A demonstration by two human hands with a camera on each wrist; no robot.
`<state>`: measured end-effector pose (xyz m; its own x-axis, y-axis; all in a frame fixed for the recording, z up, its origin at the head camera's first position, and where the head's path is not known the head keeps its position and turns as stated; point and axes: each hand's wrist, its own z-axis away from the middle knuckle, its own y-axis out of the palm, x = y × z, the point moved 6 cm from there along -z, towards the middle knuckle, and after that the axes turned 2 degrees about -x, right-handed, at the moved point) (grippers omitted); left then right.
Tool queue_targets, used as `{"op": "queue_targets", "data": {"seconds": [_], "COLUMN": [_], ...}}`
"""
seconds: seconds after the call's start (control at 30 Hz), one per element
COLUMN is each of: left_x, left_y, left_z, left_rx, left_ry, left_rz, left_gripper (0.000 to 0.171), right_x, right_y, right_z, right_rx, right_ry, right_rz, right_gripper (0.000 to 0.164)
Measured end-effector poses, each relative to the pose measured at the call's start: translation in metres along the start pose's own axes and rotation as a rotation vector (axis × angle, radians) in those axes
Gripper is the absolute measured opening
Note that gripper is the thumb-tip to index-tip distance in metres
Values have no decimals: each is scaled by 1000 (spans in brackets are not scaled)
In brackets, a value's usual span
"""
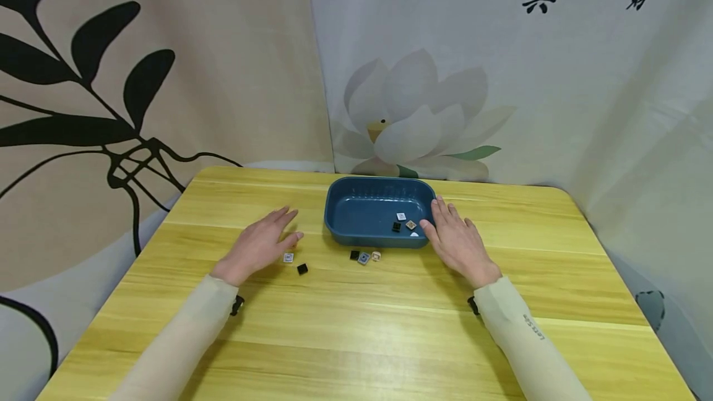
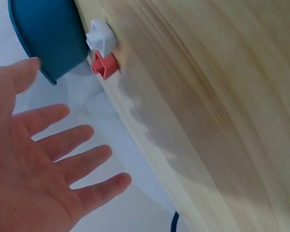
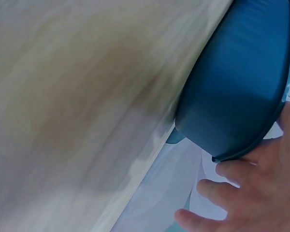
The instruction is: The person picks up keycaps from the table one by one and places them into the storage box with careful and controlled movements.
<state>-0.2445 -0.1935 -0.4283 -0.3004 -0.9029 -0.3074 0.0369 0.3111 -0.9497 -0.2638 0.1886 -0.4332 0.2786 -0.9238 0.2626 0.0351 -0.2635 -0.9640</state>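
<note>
The blue tray [image 1: 356, 241] sits toward the far edge of the bench [image 1: 390, 339], between the two hands, presumably so either can reach it. Four small caps lie loose inside, gathered toward its right end: a white cap [image 1: 401, 216], a black one, a tan one and another pale one partly cut off by the near wall. Just outside that wall lie three more: black, blue-grey [image 1: 364, 258] and cream [image 1: 376, 256].

The right hand [image 1: 459, 243] rests against the tray's right end, fingers extended, probably to steady it; whether the thumb hooks over the rim is hard to tell. The left hand [image 1: 259, 246], empty with fingers spread, hovers near a white cap, a red cap [image 2: 105, 66] (mostly hidden from the head view) and a black one. That relaxed spread leaves room to pick or sweep.
</note>
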Motion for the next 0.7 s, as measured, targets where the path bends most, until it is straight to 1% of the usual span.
{"op": "queue_targets", "data": {"seconds": [0.1,0.27,0.47,0.63,0.7], "left_x": [3,0,-3,-5,-5], "left_y": [0,3,8,9,9], "left_z": [0,-2,-7,-10,-11], "left_rx": [6,24,50,57,66], "left_ry": [12,27,-14,-30,-26], "left_rz": [-10,-31,-84,-80,-78], "left_gripper": [58,49,44,30,24], "right_x": [1,1,-1,0,0], "right_y": [-1,-1,0,-1,-1], "right_z": [1,0,-1,-1,0], "right_rx": [-7,0,11,6,4], "right_ry": [-2,4,15,16,16], "right_rz": [-2,-1,-1,-6,-6], "right_gripper": [76,77,76,76,76]}}
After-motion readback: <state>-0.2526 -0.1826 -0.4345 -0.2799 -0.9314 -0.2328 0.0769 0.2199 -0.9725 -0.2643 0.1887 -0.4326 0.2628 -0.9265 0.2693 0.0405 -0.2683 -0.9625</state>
